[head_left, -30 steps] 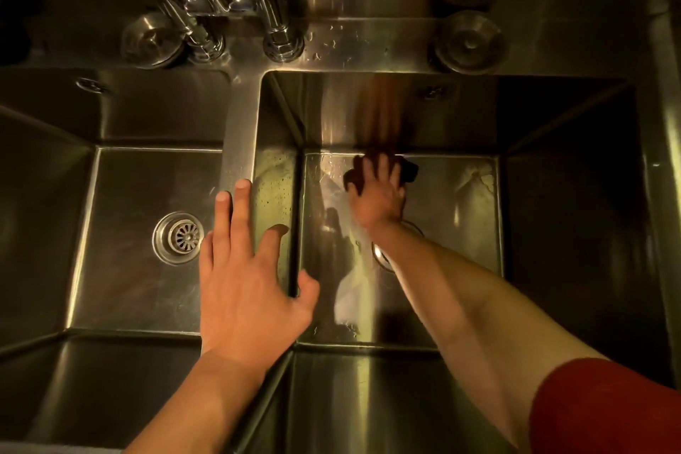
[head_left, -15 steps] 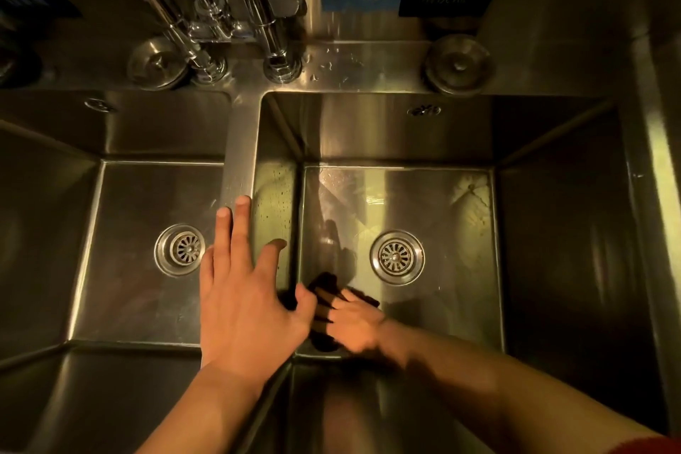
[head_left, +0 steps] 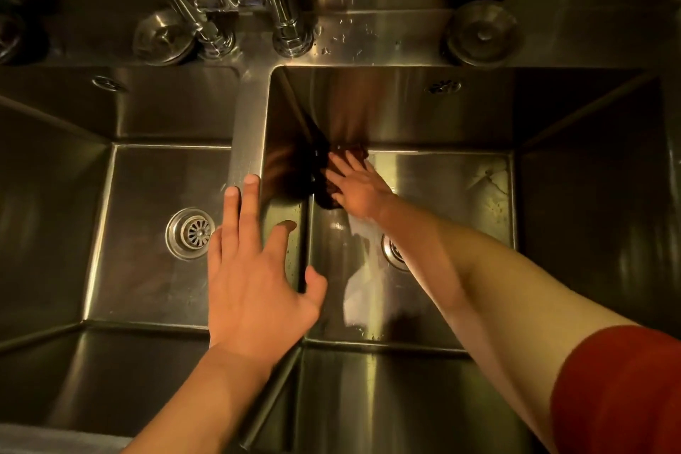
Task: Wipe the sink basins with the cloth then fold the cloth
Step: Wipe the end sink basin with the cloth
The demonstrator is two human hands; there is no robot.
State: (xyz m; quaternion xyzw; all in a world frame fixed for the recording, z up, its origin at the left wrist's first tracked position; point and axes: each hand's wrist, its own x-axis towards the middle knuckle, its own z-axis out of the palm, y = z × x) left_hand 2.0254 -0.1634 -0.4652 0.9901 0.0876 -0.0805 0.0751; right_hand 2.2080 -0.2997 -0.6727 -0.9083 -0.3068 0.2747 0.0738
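Your right hand (head_left: 355, 184) lies flat on the cloth (head_left: 333, 179), fingers straight and a little spread, pressing it to the floor of the right basin (head_left: 442, 195) in its far left corner, where the floor meets the back wall and the wall under the divider (head_left: 247, 129). The cloth is dark and mostly hidden under your palm; it shows only past your fingertips and along their left side, so you cannot read its outline or long axis from here. What matters for the next stroke: the cloth is already jammed into that corner, with walls just beyond it on the far and left sides, so the only free floor lies toward you and to the right. The right drain (head_left: 392, 251), half covered by your forearm, sits just behind your wrist on the near side, and the smeared patch near the far right corner of the floor is well apart from the cloth. Your left hand (head_left: 254, 284) holds nothing; it rests open on the divider, fingers straight and spread, thumb hanging over the right basin's edge. It is nearer the left basin (head_left: 147, 232), which by the look of things is not being wiped at this moment, but the cloth is under the right hand alone.
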